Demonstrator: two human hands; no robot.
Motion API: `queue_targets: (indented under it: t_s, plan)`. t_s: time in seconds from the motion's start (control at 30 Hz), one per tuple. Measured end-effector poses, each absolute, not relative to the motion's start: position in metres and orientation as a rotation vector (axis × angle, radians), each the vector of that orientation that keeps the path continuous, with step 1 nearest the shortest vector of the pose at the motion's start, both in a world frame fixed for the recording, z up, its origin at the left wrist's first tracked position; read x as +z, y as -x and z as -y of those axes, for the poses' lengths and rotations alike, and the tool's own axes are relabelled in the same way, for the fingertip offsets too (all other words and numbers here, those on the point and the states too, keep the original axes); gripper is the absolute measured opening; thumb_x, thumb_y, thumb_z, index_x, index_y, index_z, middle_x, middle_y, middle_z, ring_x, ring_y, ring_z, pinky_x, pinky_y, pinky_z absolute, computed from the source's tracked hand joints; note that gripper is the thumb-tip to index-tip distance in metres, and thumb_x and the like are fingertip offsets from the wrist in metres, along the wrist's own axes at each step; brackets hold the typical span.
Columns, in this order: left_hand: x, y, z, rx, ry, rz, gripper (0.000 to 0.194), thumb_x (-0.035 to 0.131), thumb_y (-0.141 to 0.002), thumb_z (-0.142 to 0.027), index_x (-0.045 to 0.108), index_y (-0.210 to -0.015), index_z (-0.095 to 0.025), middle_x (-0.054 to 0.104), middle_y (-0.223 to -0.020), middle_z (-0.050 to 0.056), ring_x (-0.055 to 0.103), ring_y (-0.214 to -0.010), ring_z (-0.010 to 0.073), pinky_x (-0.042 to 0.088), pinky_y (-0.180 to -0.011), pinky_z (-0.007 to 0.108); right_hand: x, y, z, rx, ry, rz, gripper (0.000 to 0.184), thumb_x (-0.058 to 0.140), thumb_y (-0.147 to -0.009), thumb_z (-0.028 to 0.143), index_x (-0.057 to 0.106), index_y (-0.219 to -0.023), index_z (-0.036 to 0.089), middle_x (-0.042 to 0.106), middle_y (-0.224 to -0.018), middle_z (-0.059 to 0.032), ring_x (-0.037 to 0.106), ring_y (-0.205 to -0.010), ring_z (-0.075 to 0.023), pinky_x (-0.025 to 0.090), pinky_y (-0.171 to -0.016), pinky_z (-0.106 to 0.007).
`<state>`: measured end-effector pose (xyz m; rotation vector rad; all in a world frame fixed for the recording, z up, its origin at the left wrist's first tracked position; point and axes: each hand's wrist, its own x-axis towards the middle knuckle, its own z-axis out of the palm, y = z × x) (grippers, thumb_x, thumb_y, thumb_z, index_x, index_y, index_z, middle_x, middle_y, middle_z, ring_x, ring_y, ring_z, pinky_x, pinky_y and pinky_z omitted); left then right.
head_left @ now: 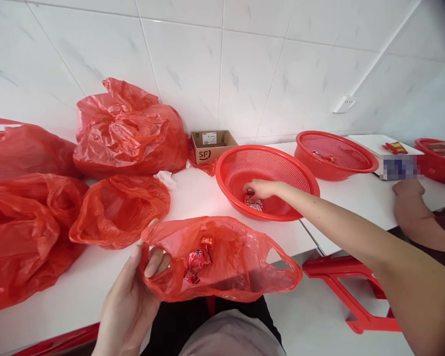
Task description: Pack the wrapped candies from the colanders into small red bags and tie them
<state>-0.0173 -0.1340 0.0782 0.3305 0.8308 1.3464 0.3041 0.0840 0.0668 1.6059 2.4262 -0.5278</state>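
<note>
My left hand (133,291) grips the rim of a thin red plastic bag (226,262) at the table's front edge and holds its mouth apart; small red wrapped sweets (197,260) show through the bag. My right hand (261,189) reaches into a red mesh basket (237,165) on the white table and its fingers close over small red-and-white wrapped sweets (252,201) at the bottom.
Several stuffed red plastic bags (129,131) crowd the left of the table (193,198). A small cardboard box (212,146) stands by the tiled wall. A second red basket (335,154) and a third sit to the right, where another person's arm (419,217) rests. A red stool (341,282) stands below.
</note>
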Motion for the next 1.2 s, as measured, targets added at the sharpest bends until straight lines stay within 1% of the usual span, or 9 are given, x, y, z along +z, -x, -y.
queue_targets:
  t_s: [0.17, 0.37, 0.5, 0.57, 0.63, 0.8, 0.87, 1.0, 1.2]
  plan:
    - [0.076, 0.020, 0.131, 1.330, -0.290, -0.809, 0.037, 0.067, -0.085, -0.039, 0.044, -0.065, -0.019, 0.034, -0.063, -0.004, 0.038, -0.055, 0.0101, 0.042, -0.051, 0.024, 0.061, -0.308, -0.089, -0.716, -1.618, -2.345, 0.022, 0.078, -0.064, 0.026, 0.065, -0.081, 0.021, 0.065, -0.073, -0.0007, 0.058, -0.065, -0.0172, 0.043, -0.060, -0.028]
    - [0.075, 0.022, 0.131, 1.319, -0.281, -0.807, 0.033, 0.068, -0.085, -0.039, 0.047, -0.067, -0.020, 0.035, -0.063, -0.004, 0.036, -0.053, 0.0107, 0.042, -0.048, 0.025, 0.108, -0.331, -0.081, -0.812, -1.858, -2.535, 0.024, 0.069, -0.076, 0.035, 0.055, -0.090, 0.020, 0.063, -0.092, -0.0035, 0.059, -0.078, -0.0152, 0.045, -0.065, -0.026]
    - [0.078, 0.020, 0.128, 1.360, -0.273, -0.804, 0.030, 0.070, -0.084, -0.035, 0.050, -0.068, -0.020, 0.035, -0.062, -0.005, 0.038, -0.054, 0.0102, 0.043, -0.049, 0.024, 0.152, -0.309, -0.034, -1.425, -1.859, -2.792, 0.030, 0.069, -0.079, 0.042, 0.050, -0.091, 0.022, 0.061, -0.089, 0.0003, 0.060, -0.073, -0.0125, 0.049, -0.064, -0.026]
    - [0.079, 0.017, 0.126, 1.360, -0.271, -0.787, 0.029, 0.069, -0.085, -0.035, 0.051, -0.068, -0.019, 0.035, -0.061, -0.005, 0.038, -0.053, 0.0095, 0.043, -0.048, 0.022, 0.161, -0.283, 0.001, -1.807, -1.670, -2.786, 0.029, 0.071, -0.079, 0.041, 0.050, -0.090, 0.023, 0.062, -0.086, 0.0017, 0.061, -0.068, -0.0123, 0.050, -0.063, -0.027]
    - [0.081, 0.015, 0.126, 1.360, -0.260, -0.755, 0.028, 0.067, -0.086, -0.033, 0.053, -0.067, -0.018, 0.036, -0.061, -0.005, 0.038, -0.053, 0.0087, 0.042, -0.048, 0.021, 0.156, -0.254, 0.034, -1.938, -1.456, -2.702, 0.028, 0.069, -0.082, 0.042, 0.050, -0.090, 0.024, 0.064, -0.086, 0.0020, 0.062, -0.068, -0.0130, 0.050, -0.060, -0.027]
    - [0.089, 0.016, 0.131, 1.392, -0.211, -0.732, 0.010, 0.059, -0.092, -0.028, 0.067, -0.091, -0.021, 0.037, -0.057, -0.006, 0.039, -0.049, 0.0062, 0.041, -0.046, 0.016, 0.103, -0.208, 0.073, -1.067, -1.594, -2.811, 0.020, 0.068, -0.085, 0.032, 0.051, -0.087, 0.022, 0.062, -0.098, -0.0022, 0.061, -0.084, -0.0179, 0.050, -0.075, -0.033]
    - [0.090, 0.020, 0.134, 1.404, -0.232, -0.758, 0.022, 0.057, -0.094, -0.027, 0.067, -0.113, -0.023, 0.037, -0.056, -0.007, 0.038, -0.047, 0.0055, 0.041, -0.044, 0.014, 0.090, -0.206, 0.070, -0.858, -1.657, -2.792, 0.015, 0.065, -0.086, 0.025, 0.051, -0.090, 0.020, 0.061, -0.105, -0.0076, 0.061, -0.093, -0.0234, 0.049, -0.081, -0.039]
    - [0.088, 0.024, 0.136, 1.424, -0.300, -0.786, 0.041, 0.060, -0.093, -0.027, 0.058, -0.134, -0.025, 0.036, -0.055, -0.008, 0.035, -0.045, 0.0047, 0.039, -0.042, 0.012, 0.095, -0.211, 0.062, -0.870, -1.621, -2.836, 0.006, 0.055, -0.091, 0.019, 0.056, -0.097, 0.019, 0.063, -0.108, -0.0097, 0.063, -0.098, -0.0242, 0.050, -0.085, -0.041]
    - [0.093, 0.023, 0.135, 1.456, -0.389, -0.863, 0.057, 0.074, -0.082, -0.033, 0.057, -0.136, -0.027, 0.035, -0.056, -0.008, 0.035, -0.048, 0.0040, 0.039, -0.043, 0.010, 0.117, -0.214, 0.070, -0.995, -1.262, -2.989, 0.046, 0.053, -0.092, 0.017, 0.051, -0.136, 0.031, 0.058, -0.136, -0.0060, 0.058, -0.120, -0.0216, 0.049, -0.100, -0.038]
